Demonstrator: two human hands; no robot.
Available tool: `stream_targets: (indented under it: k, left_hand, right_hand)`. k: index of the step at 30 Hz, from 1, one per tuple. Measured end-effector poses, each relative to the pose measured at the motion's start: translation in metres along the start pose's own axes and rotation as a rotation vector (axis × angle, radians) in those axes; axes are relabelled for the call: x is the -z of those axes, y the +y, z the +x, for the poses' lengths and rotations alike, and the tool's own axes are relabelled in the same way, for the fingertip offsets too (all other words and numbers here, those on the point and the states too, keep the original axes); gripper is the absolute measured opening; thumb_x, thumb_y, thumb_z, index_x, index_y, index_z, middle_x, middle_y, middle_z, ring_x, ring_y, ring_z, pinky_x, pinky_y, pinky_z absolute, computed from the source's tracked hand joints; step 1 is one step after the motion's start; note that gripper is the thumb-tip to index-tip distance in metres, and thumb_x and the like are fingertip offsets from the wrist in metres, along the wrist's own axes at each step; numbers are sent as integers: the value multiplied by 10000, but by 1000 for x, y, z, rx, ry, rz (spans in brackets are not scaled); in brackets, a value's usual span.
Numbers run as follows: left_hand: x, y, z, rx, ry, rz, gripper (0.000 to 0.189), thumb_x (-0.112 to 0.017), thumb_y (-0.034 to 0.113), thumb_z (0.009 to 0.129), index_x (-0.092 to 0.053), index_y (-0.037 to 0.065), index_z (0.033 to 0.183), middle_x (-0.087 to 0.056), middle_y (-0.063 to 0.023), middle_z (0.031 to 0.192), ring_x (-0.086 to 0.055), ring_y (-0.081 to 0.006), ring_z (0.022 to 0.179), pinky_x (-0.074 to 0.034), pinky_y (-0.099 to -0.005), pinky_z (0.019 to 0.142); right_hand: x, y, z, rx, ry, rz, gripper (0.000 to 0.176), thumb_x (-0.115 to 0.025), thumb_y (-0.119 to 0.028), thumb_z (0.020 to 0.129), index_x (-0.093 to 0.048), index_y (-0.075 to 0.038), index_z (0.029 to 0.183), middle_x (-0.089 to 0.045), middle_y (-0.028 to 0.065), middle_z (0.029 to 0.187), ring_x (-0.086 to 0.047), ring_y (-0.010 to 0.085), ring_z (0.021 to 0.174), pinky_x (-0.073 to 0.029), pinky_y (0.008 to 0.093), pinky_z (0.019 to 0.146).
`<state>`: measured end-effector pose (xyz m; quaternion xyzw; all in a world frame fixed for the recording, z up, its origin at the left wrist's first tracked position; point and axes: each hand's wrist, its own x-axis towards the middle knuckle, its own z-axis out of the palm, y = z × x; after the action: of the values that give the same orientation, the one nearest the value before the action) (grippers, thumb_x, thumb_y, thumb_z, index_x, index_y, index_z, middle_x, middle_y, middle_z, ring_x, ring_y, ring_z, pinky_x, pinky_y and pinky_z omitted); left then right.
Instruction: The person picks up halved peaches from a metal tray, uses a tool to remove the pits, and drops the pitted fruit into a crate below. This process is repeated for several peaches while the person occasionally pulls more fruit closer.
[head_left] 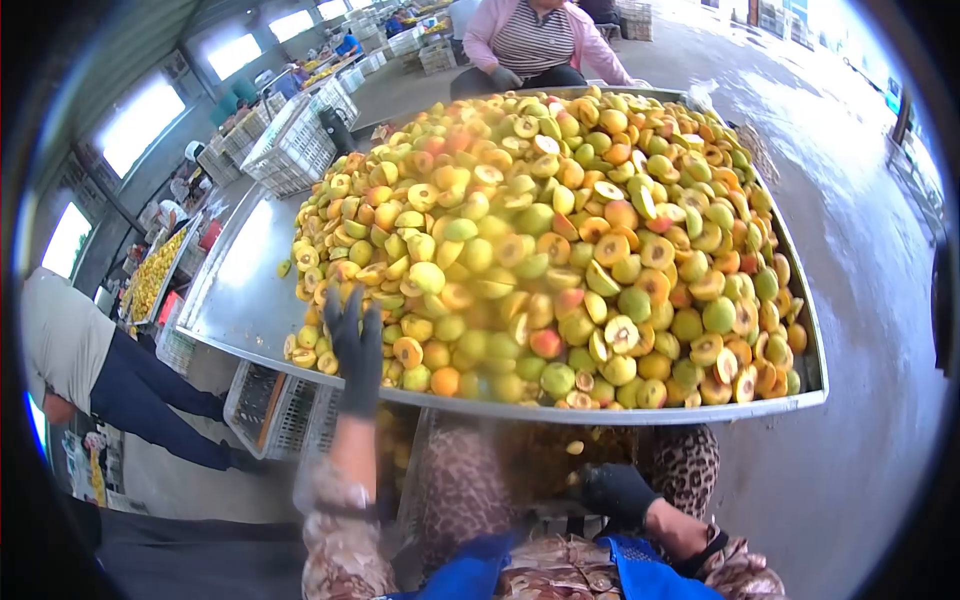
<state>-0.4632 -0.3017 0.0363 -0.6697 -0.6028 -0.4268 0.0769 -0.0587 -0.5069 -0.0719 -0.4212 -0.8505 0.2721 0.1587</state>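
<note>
A big heap of yellow-green and orange peaches point(620, 270), many cut in half with the pit side showing, covers most of a metal-rimmed table point(240, 290). My left hand point(355, 345), in a dark glove, is at the near left edge of the heap with its fingers up and spread, holding nothing. Below the front rim, above my lap, my gloved right hand point(615, 493) is closed, and what it grips is hidden. A small yellow piece of fruit point(575, 447) shows just above and left of it. A blurry smear covers the heap's middle.
A person in a pink jacket point(530, 45) sits across the table. White plastic crates point(290, 145) stand at the back left, and more crates point(270, 405) are below the table's left side. Another person point(110, 360) bends at the far left.
</note>
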Motion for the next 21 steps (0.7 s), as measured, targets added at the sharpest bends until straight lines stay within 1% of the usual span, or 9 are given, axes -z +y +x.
stream_targets:
  k: [3,5,8,10,11,13,16,18,21]
  left_hand:
    - [-88,4,113,-178,39,-97,507,-705,315,958,-602,25,1361,-384,-320,1555,-371,-445,1451,-322,-494,1183]
    - [-165,-25,184,-290,41,149,520,-694,307,970,-594,3,1381,-498,-278,1500,-452,-384,1425,-356,-452,1174]
    - [-276,-102,263,-410,-338,-118,504,-711,283,945,-597,-4,1343,-633,-183,1310,-603,-313,1209,-442,-414,1088]
    - [-314,-94,276,-400,-515,-18,490,-710,266,934,-601,0,1330,-635,-182,1298,-606,-312,1197,-447,-407,1073]
    - [-335,-83,278,-413,-574,20,483,-709,257,928,-603,2,1323,-636,-181,1292,-608,-312,1192,-450,-404,1066]
    - [-352,-68,272,-422,-641,78,469,-707,240,917,-607,6,1310,-639,-180,1280,-611,-311,1180,-454,-397,1051]
    - [-337,-64,253,-421,-669,96,449,-704,215,900,-613,12,1291,-642,-178,1262,-616,-310,1163,-462,-387,1029]
    - [-324,-63,239,-417,-682,64,437,-703,198,889,-617,16,1278,-644,-177,1250,-619,-310,1151,-467,-380,1015]
    - [-299,-59,213,-390,-695,-24,421,-700,172,873,-623,22,1258,-647,-175,1232,-623,-309,1134,-474,-370,993]
  right_hand:
    - [-17,18,8,-96,-172,-40,173,-619,-231,895,-697,-79,914,-697,145,785,-704,364,779,-564,478,677]
    - [-24,34,7,-52,-182,66,194,-599,-237,920,-709,-83,957,-698,160,824,-693,368,808,-561,479,713]
    - [-125,82,-27,-164,-302,237,234,-571,-251,968,-726,-87,1028,-700,181,903,-676,368,850,-551,477,774]
    - [-48,45,-20,-328,-166,616,289,-545,-290,1015,-702,-47,1011,-679,207,910,-664,327,828,-525,472,781]
    - [-70,48,-24,-328,54,879,313,-541,-307,1022,-681,-28,1001,-667,197,888,-638,293,802,-514,459,763]
    - [-115,60,-30,-300,270,976,312,-517,-293,1045,-665,-18,1043,-665,167,914,-616,243,800,-513,426,762]
    - [-115,69,-22,-297,159,821,337,-509,-318,1060,-683,-49,1164,-704,140,1016,-646,240,874,-535,391,824]
    - [-41,33,-15,-243,122,1066,466,-573,-495,1027,-702,-79,1192,-744,169,1029,-694,307,931,-538,405,879]
    - [-33,3,-14,-373,191,1469,398,-546,-424,1060,-704,-59,1058,-711,128,903,-637,246,811,-518,442,789]
